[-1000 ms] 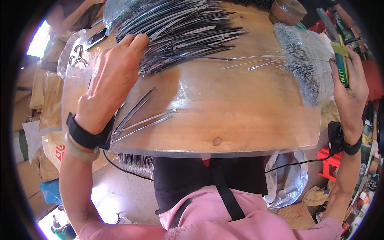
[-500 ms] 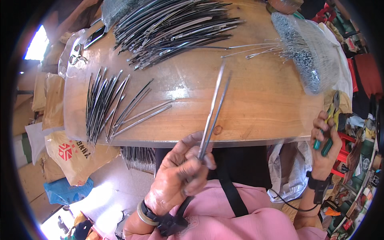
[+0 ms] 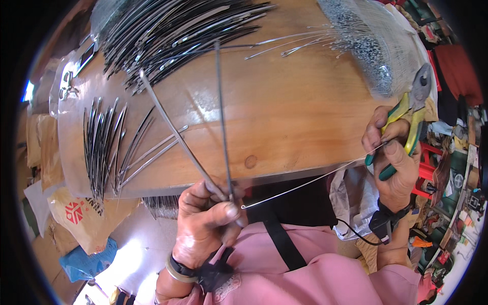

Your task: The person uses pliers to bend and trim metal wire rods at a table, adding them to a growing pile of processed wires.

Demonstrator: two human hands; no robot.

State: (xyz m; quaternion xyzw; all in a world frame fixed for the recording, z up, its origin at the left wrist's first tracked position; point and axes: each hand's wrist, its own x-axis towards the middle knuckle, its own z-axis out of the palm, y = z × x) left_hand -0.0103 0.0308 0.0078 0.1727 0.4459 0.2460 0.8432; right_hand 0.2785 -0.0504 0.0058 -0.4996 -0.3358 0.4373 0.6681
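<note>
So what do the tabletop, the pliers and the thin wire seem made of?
Tabletop: probably wood, showing brown grain; glare suggests a glossy surface. Pliers: dull grey, apparently metal head; yellow and green handles, likely plastic or rubber. Wire: likely metal, given its silvery shine.

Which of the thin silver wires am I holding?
The wire running from your right hand, looped end by your left hand; the other wires lie in or poke from the plastic-wrapped bundle.

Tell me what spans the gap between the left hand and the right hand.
In the head view, a thin wire stretches out from the right hand, its small looped end right by the left hand.
</note>
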